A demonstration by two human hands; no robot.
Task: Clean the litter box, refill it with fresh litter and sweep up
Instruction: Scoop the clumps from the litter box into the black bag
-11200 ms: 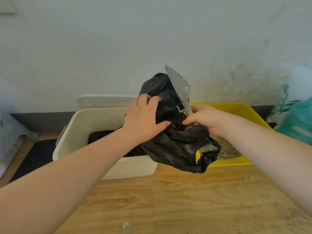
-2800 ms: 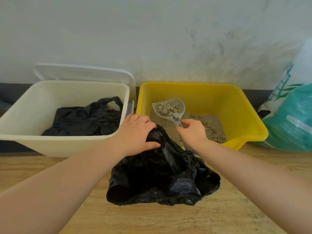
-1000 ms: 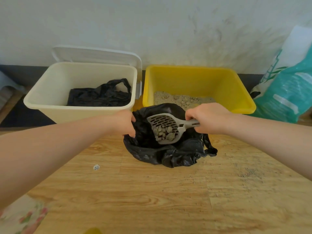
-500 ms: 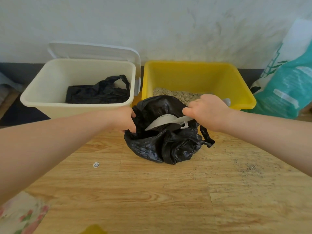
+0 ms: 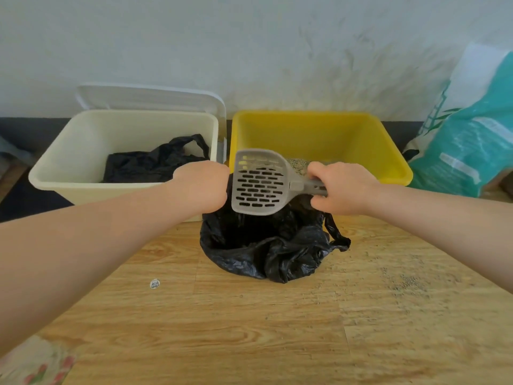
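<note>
Soft, even daylight, wide-angle view

The wall (image 5: pixel 249 37) and floor (image 5: pixel 249 329) are brightly and flatly lit, with only faint shadows; the black bag (image 5: pixel 272 251) loses detail in its dark folds. Edges bend outward, the forearms look stretched, and the corners are soft and slightly blurred.

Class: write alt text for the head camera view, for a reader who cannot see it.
The right hand holds an empty grey slotted plastic scoop over an open black plastic bag on the wooden floor, which the left hand grips. Behind stand a yellow plastic litter box and a cream plastic bin.
</note>
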